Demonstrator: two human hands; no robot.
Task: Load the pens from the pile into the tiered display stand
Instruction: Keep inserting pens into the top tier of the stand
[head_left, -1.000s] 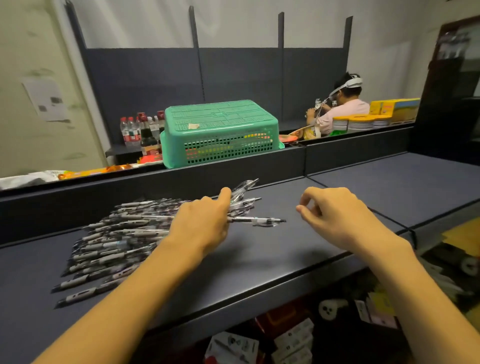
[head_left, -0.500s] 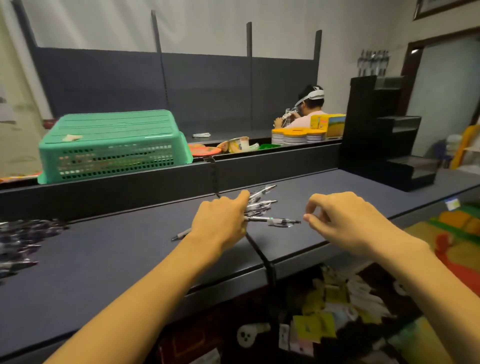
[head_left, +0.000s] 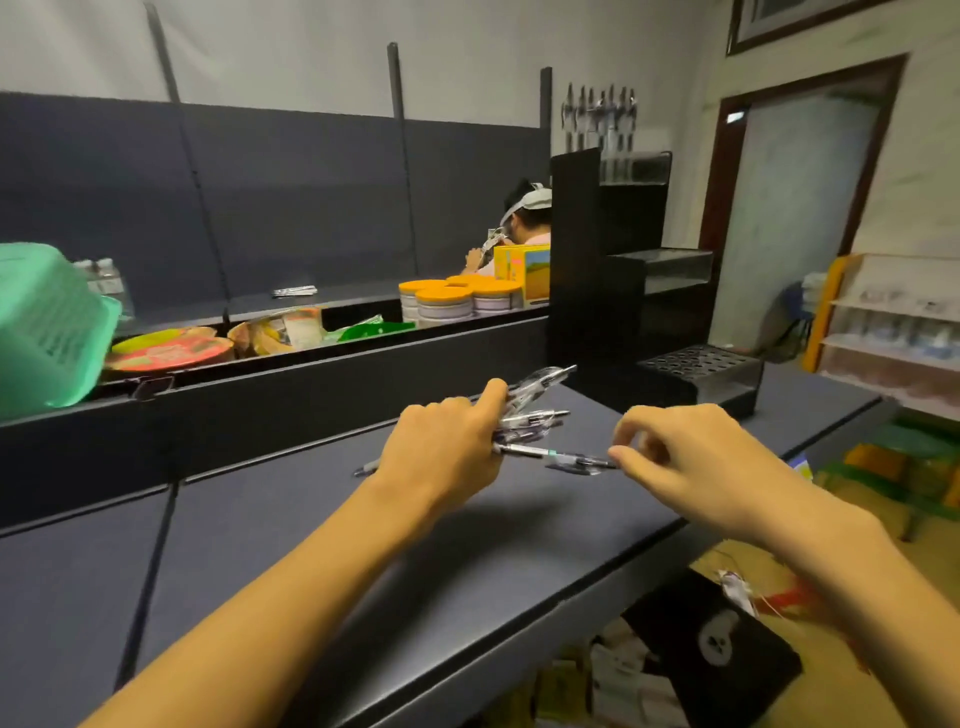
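- Left hand (head_left: 447, 449): fingers curled round a bunch of pens (head_left: 530, 410), held above the shelf (head_left: 322, 545); tips fanned out to the right, one butt end poking out behind the wrist.
- Lowest pen (head_left: 558, 457): sticking out furthest, level, pointing right, its near end in the left grip.
- Right hand (head_left: 696, 467): thumb and forefinger closed in a pinch on the far tip of that lowest pen; other fingers loosely curled.
- Stand (head_left: 623, 291): black, tiered, upright at the right end of the shelf, beyond both hands and apart from them; bottom tier a plate of round holes, no pens seen in it; two clear-fronted tiers above; a row of pens upright in the top tier (head_left: 600, 117).
- Basket (head_left: 47, 327): green, at the far left, tilted on the ledge behind the shelf.
- Tubs (head_left: 462, 299): orange-lidded, stacked past the ledge, just left of the stand.
- Person (head_left: 524, 223): headset on, seated behind the tubs, partly hidden by the stand.
- Door (head_left: 795, 208): right wall, behind the stand.
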